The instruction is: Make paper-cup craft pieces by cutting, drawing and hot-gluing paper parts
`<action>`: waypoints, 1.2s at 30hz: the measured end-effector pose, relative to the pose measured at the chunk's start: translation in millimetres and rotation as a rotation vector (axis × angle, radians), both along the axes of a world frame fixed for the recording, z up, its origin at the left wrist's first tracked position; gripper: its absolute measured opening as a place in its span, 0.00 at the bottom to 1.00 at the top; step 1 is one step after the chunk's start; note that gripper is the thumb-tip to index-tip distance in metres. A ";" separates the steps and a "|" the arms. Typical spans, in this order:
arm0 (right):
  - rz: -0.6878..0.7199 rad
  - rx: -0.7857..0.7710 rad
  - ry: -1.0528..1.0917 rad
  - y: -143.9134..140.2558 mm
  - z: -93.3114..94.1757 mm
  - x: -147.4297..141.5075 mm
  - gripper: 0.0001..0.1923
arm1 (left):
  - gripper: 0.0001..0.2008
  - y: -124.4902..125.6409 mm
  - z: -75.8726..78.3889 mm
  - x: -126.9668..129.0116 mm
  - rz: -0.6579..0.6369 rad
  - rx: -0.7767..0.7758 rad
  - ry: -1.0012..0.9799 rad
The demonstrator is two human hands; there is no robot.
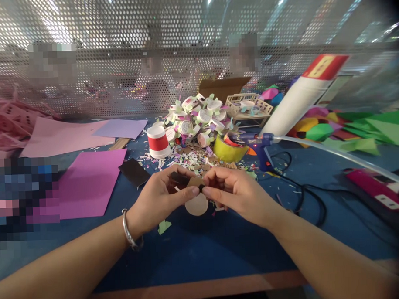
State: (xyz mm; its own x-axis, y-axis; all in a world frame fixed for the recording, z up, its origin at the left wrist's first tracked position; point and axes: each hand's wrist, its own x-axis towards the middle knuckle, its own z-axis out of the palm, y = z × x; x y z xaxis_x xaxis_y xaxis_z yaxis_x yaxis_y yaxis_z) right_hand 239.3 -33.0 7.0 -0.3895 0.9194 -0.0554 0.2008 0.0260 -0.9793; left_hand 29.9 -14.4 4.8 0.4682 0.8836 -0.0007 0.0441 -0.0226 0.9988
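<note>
At the front middle of the table, my left hand (pixel 164 190) and my right hand (pixel 237 194) meet, fingertips nearly touching. Both pinch a small strip of black paper (pixel 179 178), its shape partly hidden by the fingers. A tan piece (pixel 196 182) shows between the hands; I cannot tell whether it joins the black one. Just below the fingertips is a pale round disc (pixel 197 205), either lying on the table or hanging from the hands. To the left lies a black paper rectangle (pixel 134 172), and a green paper scrap (pixel 164 227) rests nearer me.
Behind my hands stand a red-and-white paper cup (pixel 158 142), a heap of small white paper crafts (pixel 198 117) and a yellow tape roll (pixel 230 149). A blue glue gun (pixel 261 147) with its cord sits right, near a power strip (pixel 374 189). Magenta paper (pixel 92 183) lies left.
</note>
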 end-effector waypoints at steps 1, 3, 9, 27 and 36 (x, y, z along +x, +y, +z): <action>-0.020 0.005 0.010 0.1 -0.1 0.2 0.14 | 0.17 2.4 2.6 -2.3 0.008 0.015 0.024; -0.066 0.026 0.021 0.5 -0.4 1.1 0.15 | 0.19 9.2 9.0 -9.0 0.031 0.072 0.104; -0.123 0.082 0.017 3.6 -4.0 4.1 0.12 | 0.20 29.9 18.0 -34.7 -0.156 0.447 0.641; -0.045 0.049 -0.021 3.2 -2.9 5.7 0.15 | 0.24 28.0 16.6 -33.9 -0.156 0.414 0.639; -0.011 0.031 -0.056 2.2 0.9 3.6 0.14 | 0.32 21.6 8.3 -27.9 -0.399 0.022 0.241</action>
